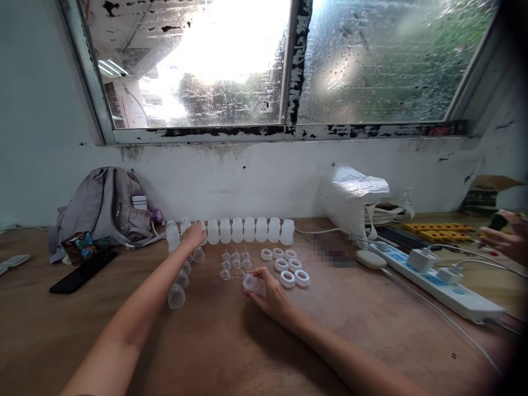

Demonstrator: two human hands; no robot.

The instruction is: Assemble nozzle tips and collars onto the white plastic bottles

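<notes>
Your right hand [270,294] grasps a clear nipple [250,282] pointing left; your left hand [193,235] grips one bottle [202,231] of ten upright; seven rings [287,265].

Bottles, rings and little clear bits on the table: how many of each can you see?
White bottles in the back row: about 10, some hidden by the left hand
White rings: 7
Small clear nipples: about 8
Clear caps: about 4
Total: about 29
</notes>
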